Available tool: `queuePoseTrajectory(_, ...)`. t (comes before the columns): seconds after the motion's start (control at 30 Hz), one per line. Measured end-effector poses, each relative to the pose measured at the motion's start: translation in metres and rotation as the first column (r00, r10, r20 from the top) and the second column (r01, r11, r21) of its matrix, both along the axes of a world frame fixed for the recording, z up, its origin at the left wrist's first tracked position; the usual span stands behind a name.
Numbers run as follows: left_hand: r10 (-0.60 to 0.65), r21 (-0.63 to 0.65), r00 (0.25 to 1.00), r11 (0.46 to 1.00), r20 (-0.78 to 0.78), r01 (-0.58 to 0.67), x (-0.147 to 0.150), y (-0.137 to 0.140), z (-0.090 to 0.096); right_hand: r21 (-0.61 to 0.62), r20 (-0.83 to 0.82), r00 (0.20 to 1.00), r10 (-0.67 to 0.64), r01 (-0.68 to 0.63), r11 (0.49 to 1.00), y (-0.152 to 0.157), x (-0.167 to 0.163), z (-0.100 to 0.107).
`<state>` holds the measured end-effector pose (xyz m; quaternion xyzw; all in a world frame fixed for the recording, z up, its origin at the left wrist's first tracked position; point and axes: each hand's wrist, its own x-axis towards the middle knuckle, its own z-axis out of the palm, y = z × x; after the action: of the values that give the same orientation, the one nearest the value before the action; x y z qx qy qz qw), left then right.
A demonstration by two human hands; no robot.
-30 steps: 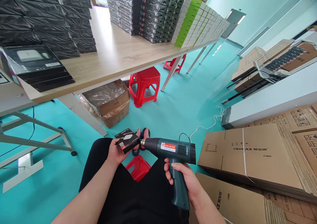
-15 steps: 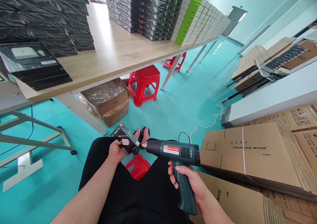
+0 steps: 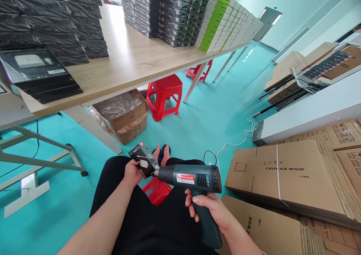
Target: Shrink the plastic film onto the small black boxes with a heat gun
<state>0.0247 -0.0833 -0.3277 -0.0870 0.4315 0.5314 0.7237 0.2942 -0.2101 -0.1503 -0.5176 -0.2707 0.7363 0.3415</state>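
Heat gun (image 3: pixel 196 185), a pistol shape of dark green plastic, points its short metal nozzle (image 3: pixel 156 173) to the left, at the near right edge of a flat black cardboard box (image 3: pixel 143 159). Whether nozzle and box touch, I cannot tell. To do this step well, in my judgement, a small gap should be between them, the nozzle should pass evenly along each face, and the hot air should not reach the skin.

The right grip (image 3: pixel 207 206), a bare hand, is wrapped around the handle (image 3: pixel 208 230), with fingers (image 3: pixel 188 200) curled on the trigger side. The left grip (image 3: pixel 132 173), also bare, is closed only so far as the thickness of the box allows: the thumb (image 3: pixel 134 162) lies on the printed face near its left edge, and the fingers below are mostly hidden. The box is tilted in front of the knees (image 3: pixel 113 166), its far end free.

Farther, a square red plastic stool (image 3: pixel 165 85) stands on the glossy teal floor (image 3: pixel 214 119), beside an open-topped brown cardboard carton (image 3: pixel 129 130) with clear film (image 3: pixel 117 108) in it. Above and beyond is the light wood-grain surface (image 3: pixel 135 59), which carries stacks of black film-wrapped boxes (image 3: pixel 62 26) and, even farther, a row of white and green boxes (image 3: pixel 225 26).
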Motion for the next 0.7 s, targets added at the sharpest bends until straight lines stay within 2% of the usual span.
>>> queuePoseTrajectory(0.13, -0.035, -0.076, 0.999, 0.996, 0.026, 0.036, 0.002, -0.002, 0.002, 0.012, 0.096, 0.990, -0.098, 0.098, 0.995, -0.002, 0.001, -0.004)
queuePoseTrajectory(0.3, -0.167, -0.128, 0.986, 0.977, 0.026, 0.169, 0.008, -0.005, -0.003, -0.011, 0.000, 1.000, -0.005, 0.005, 1.000, -0.004, -0.001, 0.002)
queuePoseTrajectory(0.5, -0.326, -0.123, 0.945, 0.937, 0.017, 0.326, 0.014, -0.013, -0.012, 0.052, 0.010, 0.981, -0.193, 0.192, 0.980, 0.014, -0.007, 0.011)
queuePoseTrajectory(0.6, -0.359, -0.119, 0.933, 0.927, 0.003, 0.357, 0.014, -0.016, -0.014, 0.028, 0.037, 0.974, -0.222, 0.221, 0.975, 0.021, -0.004, 0.016)
queuePoseTrajectory(0.7, -0.341, -0.117, 0.940, 0.933, 0.023, 0.341, 0.014, -0.016, -0.015, 0.014, 0.045, 0.977, -0.207, 0.206, 0.978, 0.023, -0.001, 0.020)
